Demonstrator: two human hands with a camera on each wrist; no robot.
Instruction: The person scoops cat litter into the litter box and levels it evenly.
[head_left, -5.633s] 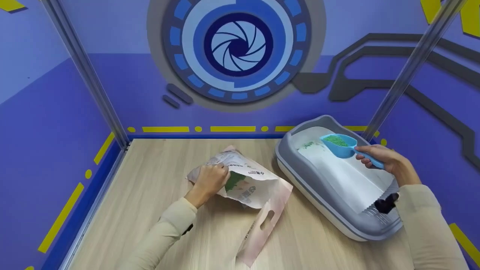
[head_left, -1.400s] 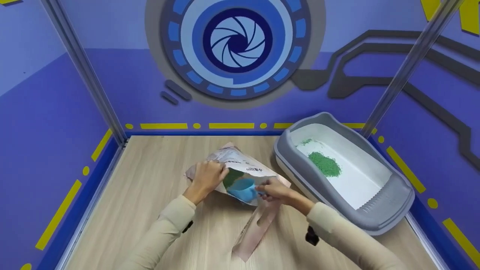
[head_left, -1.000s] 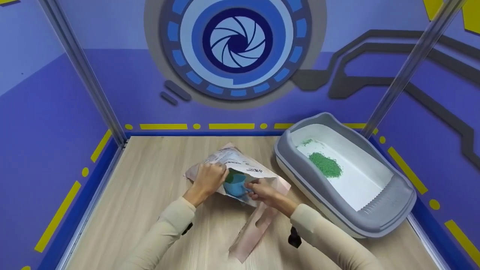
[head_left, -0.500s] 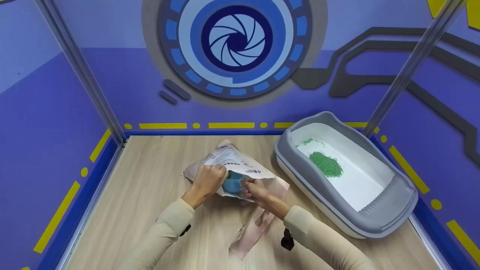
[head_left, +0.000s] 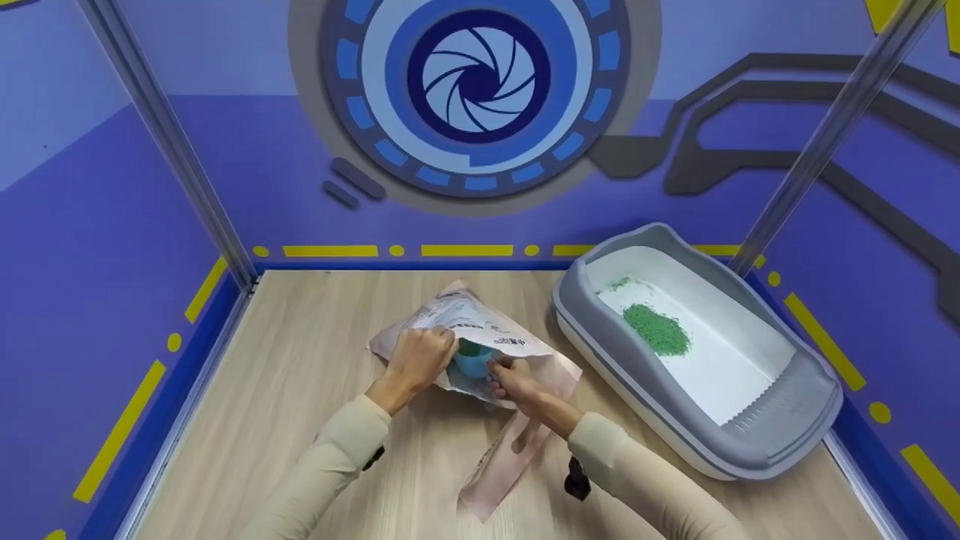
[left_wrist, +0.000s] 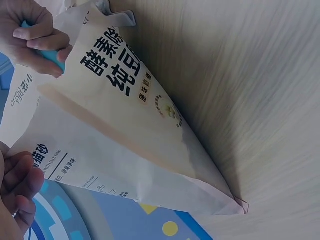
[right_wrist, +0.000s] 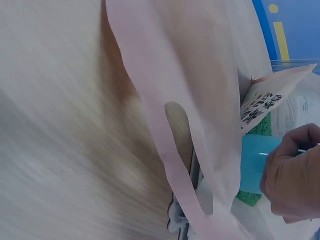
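A pale pink and white cat litter bag (head_left: 469, 315) lies on the table with its mouth facing the person. My left hand (head_left: 414, 365) grips the upper edge of that mouth and lifts it. At the opening, my right hand (head_left: 521, 384) holds a light blue scoop (head_left: 471, 365) by its handle; the scoop's bowl is inside the bag. Green litter (right_wrist: 265, 125) shows around the bowl in the right wrist view. How much lies in the bowl is hidden. The bag's torn-open strip with a handle hole (head_left: 504, 469) hangs toward the front.
A grey and white litter box (head_left: 795, 427) stands to the right of the bag. Its floor bears a pile of green litter (head_left: 656, 330) and a smaller scatter behind it. Blue walls and metal posts (head_left: 832, 142) bound the wooden table (head_left: 285, 390).
The right hand held a filled scoop over the litter box, where a green pile now lies. It has since moved left and put the scoop into the bag. The left hand keeps its grip.
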